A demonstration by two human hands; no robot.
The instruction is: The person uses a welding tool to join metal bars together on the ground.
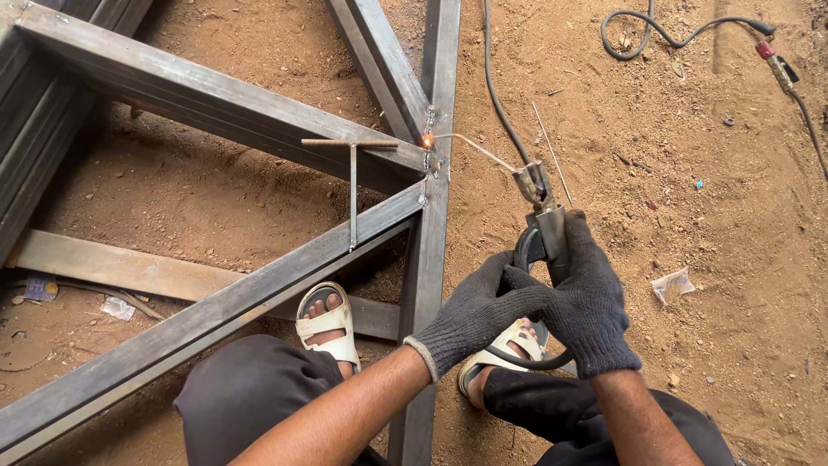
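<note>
Right hand (pixel 586 302): gloved, wrapped tight round the holder (pixel 545 231), low right of the joint.
Left hand (pixel 479 315): gloved, clasped over the right hand's fingers and the holder's grip, steadying it.
Rod (pixel 473 147): clamped in the holder's tip, slanting up left to the frame (pixel 259 112).
Tip: glows orange at the joint (pixel 428 141), where the slanted bars meet the upright bar.
Cable (pixel 496 86): runs from the holder up across the dirt.
Feet: in pale sandals (pixel 328 324), either side of the upright bar.

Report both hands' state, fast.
Left hand: closed, clasped over the right hand.
Right hand: closed on the electrode holder, rod tip at the steel frame.
</note>
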